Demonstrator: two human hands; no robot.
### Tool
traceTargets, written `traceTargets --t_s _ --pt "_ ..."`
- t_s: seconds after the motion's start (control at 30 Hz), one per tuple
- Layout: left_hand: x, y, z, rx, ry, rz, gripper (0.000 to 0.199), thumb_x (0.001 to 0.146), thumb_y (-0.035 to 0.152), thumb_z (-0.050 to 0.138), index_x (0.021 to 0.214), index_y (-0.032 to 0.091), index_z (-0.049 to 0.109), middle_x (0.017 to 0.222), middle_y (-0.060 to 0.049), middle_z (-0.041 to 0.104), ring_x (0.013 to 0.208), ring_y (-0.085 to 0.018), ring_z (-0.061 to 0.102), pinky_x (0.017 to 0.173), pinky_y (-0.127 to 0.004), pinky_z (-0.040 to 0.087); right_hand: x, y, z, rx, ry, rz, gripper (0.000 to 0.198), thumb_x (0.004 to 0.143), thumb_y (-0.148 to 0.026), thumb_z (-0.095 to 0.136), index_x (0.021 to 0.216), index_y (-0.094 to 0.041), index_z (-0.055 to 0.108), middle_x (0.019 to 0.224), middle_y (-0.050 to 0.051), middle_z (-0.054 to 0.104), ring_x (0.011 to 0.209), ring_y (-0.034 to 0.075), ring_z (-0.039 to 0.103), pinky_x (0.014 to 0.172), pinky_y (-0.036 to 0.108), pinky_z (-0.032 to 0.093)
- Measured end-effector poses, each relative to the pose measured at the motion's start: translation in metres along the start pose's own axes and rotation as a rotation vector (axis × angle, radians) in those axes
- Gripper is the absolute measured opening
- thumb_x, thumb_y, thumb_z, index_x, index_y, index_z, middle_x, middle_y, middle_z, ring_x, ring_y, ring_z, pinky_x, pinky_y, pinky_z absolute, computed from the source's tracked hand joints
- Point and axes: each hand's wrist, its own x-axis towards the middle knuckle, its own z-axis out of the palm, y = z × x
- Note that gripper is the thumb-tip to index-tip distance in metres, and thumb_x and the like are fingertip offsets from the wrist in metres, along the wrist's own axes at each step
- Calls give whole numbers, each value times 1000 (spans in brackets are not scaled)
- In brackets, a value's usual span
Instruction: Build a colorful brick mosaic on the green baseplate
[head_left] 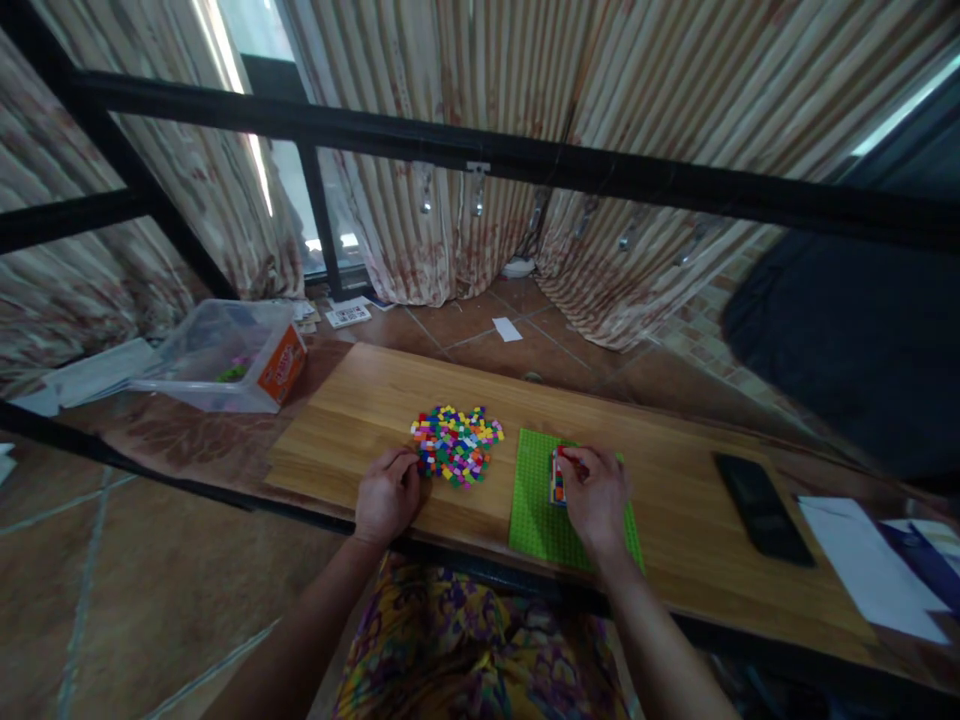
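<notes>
A loose pile of small multicoloured toy bricks (457, 445) lies on the wooden board. At its near left edge rests my left hand (388, 495), fingers curled together; whatever they hold, if anything, is hidden. To the right is a green studded baseplate (536, 530). On it stands a small block of coloured bricks (556, 482), partly covered by my right hand (600, 495). The thumb and fingers of that hand are closed at the top of this block, with a dark red toy brick (578, 468) showing between them.
The wooden board (330, 425) spans the low table. A black phone (763, 508) and white papers (870, 565) lie at the right. At the left stands a clear plastic bin (210, 365) with an orange label. A black metal bar (480, 145) crosses ahead.
</notes>
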Motion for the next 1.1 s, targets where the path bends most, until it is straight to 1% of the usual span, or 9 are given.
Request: traceTargets --t_s 0.07,0.17,0.3,0.37,0.43,0.6,0.8,0.97,1.1 --pt "0 0 0 -8 -5 -1 18 87 21 48 89 21 66 95 -7 69 87 -19 65 82 -32 53 -2 -7 -3 -19 22 -36 34 90 -42 47 91 -18 71 99 12 65 94 25 53 88 44 36" --pt "0 1 -1 -11 -18 -2 18 88 22 48 90 20 66 96 -7 68 87 -20 64 82 -33 54 -10 -27 -4 -12 32 -128 29 91 -35 47 95 -19 70 105 11 64 100 26 51 90 43 37" --pt "0 2 0 -13 -18 -11 18 88 21 48 90 21 66 97 -7 69 88 -19 65 83 -32 54 -23 -60 11 80 -128 -234 25 92 -31 46 98 -22 69 100 8 66 95 23 53 86 39 39" --pt "0 1 0 -5 -16 -16 17 88 21 49 90 22 66 96 -6 69 88 -19 65 84 -32 54 -26 -73 22 98 -205 -232 24 92 -30 46 97 -23 69 95 7 67 90 23 54 83 37 39" --pt "0 1 1 1 -16 -17 17 87 21 50 90 21 66 96 -6 69 88 -19 65 84 -33 54 -27 -80 33 93 -243 -213 23 92 -31 48 96 -22 69 91 7 67 89 23 55 82 37 39" --pt "-1 0 1 -3 -25 -7 18 88 21 48 91 21 66 97 -7 69 89 -20 64 84 -33 53 -24 -85 50 62 -237 -171 20 89 -34 53 91 -22 69 88 6 67 87 24 56 80 39 38" --pt "-1 1 0 -1 -22 -16 18 88 21 49 91 21 67 98 -7 68 90 -20 64 84 -33 53 -25 -87 57 47 -253 -149 19 89 -32 54 91 -22 70 89 8 67 88 26 57 79 41 39" --pt "0 2 -2 4 -20 -6 17 87 21 49 90 21 66 96 -7 68 88 -20 64 84 -33 53 -25 -91 51 97 -279 -98 19 90 -27 51 90 -23 70 89 6 68 90 25 59 82 41 42" --pt "0 0 -1 3 -13 2 17 87 21 49 90 21 66 95 -6 68 88 -20 64 83 -32 53 -28 -90 34 288 -319 -60 22 90 -26 47 91 -21 68 91 6 70 83 20 64 78 34 48"
